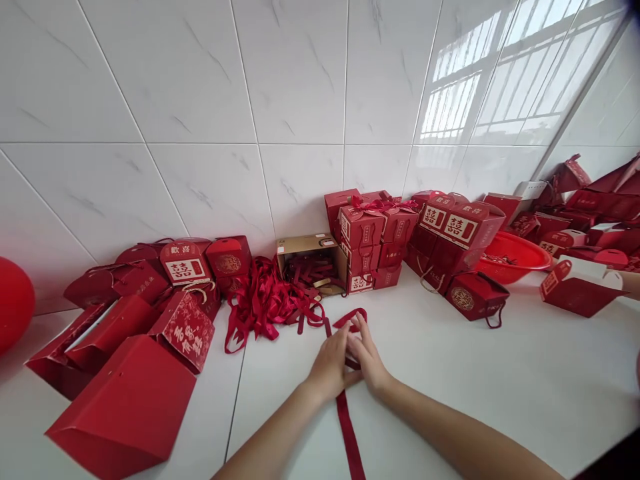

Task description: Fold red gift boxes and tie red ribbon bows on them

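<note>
My left hand (330, 363) and my right hand (371, 360) meet over the white tabletop, fingertips pressed together around a dark red ribbon (350, 433). One length of that ribbon runs down toward me, and a loop of it shows beyond my fingers. Part of the ribbon is hidden inside my hands. A narrow dark red strip (327, 327) pokes out just past my left fingers. Behind my hands lies a heap of loose red ribbons (257, 300), beside an open cardboard box (303, 245) holding many dark red strips.
Stacked red gift boxes (363, 230) stand against the tiled wall. More red boxes (125, 407) lie at left, near a red rounded object (13, 303). At right are a red basin (520, 260) and an open red box (583, 290), with another person's hand (633, 285) at its edge.
</note>
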Demonstrator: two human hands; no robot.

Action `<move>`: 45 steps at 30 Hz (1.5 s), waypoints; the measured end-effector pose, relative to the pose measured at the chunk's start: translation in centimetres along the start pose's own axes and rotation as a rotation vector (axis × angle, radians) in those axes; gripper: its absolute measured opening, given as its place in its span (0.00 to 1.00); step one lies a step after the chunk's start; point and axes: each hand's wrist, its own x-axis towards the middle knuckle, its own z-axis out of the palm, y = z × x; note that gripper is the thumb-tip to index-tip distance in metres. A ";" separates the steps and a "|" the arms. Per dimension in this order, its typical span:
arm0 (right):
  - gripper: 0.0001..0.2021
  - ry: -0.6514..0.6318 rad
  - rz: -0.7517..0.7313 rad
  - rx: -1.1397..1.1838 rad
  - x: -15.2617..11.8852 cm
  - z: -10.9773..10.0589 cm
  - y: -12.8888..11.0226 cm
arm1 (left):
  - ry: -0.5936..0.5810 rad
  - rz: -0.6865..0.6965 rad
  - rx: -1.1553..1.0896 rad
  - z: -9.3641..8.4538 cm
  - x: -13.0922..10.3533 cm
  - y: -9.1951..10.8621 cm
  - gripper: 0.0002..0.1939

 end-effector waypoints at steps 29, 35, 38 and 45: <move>0.12 -0.462 -0.434 -0.937 0.8 -3.0 -0.6 | 1.166 -0.698 0.207 -16.9 -23.1 -2.1 0.41; 0.14 -0.479 -0.463 -1.060 0.6 -3.1 -1.1 | 0.836 -0.546 0.069 -14.9 -24.7 1.4 0.22; 0.14 -0.428 -0.458 -1.101 1.0 -3.3 -1.3 | 0.724 -0.428 0.131 -14.3 -24.8 3.2 0.18; 0.10 -0.344 -0.452 -1.102 1.8 -3.6 -1.1 | 0.664 -0.300 -0.107 -16.2 -21.1 5.1 0.19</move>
